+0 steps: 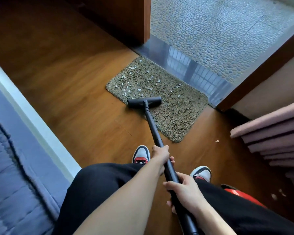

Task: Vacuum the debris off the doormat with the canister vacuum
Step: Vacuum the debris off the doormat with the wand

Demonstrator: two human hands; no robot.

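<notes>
Both hands are wrapped round the wand (151, 122): the left hand (160, 154) curls over it higher up the tube, and the right hand (185, 192) clasps it lower down, nearer the body, fingers closed about the black shaft. Straight out from the grip, at the wand's far end, the nozzle (144, 101) sits flat on the near edge of the doormat (176, 116), its left end about at the mat's border with the floor (78, 99). The strip of mat between nozzle and grip, and the corner to the grip's right, look almost free of scraps, so that part seems done or was never littered. Past the nozzle, away from the hands, the debris (134, 78) lies thick: pale flakes scattered over the far left half, with a few more off to the far right. By this the job looks barely begun, with most of the mat left to cover. A stray crumb (217, 141) rests on the floor right of the grip, and more bits (277, 195) lie beside the red canister (241, 194), which sits behind and right of the right hand
</notes>
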